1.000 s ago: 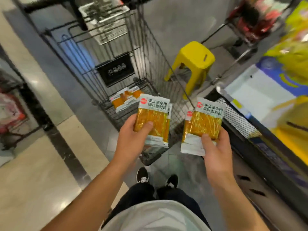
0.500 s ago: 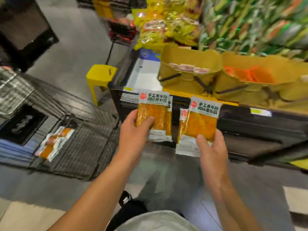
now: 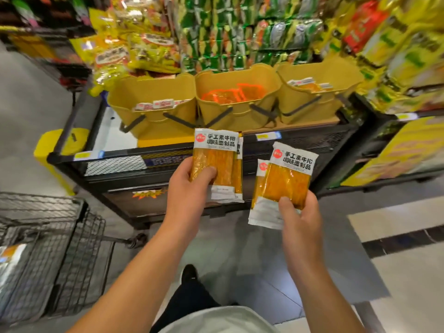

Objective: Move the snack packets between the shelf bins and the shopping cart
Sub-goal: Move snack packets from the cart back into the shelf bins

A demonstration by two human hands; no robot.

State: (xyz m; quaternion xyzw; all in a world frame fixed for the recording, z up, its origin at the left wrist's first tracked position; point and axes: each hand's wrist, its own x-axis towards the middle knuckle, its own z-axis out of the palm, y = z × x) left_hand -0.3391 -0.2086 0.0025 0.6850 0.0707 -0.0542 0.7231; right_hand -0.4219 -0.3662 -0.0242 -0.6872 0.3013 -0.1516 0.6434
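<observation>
Directly in front of the black shelf rack point(image 3: 168, 174), the person stood with both arms held out. Left hand point(image 3: 189, 195) gripped a pair of orange snack packets point(image 3: 215, 164), thumb curled over the front face, fingers behind and out of sight; packets upright, one stacked behind the other, held level with the rack's front edge. Right hand point(image 3: 300, 219) pinched a second pair of packets point(image 3: 286, 181), thumb pressed on the lower front, fingers wrapped behind; this pair tilted slightly rightward, just right of the first pair and not touching it. On top of the rack sat three yellow bins in a row: left bin point(image 3: 153, 111) with white-topped packets showing, middle bin point(image 3: 236, 102) with orange packets, right bin point(image 3: 312, 97) with a few more packets. Wire shopping cart point(image 3: 60, 248) stood left of the rack, low down, one packet point(image 3: 12, 253) visible inside. Yellow stool point(image 3: 48, 145) at the rack's left end
</observation>
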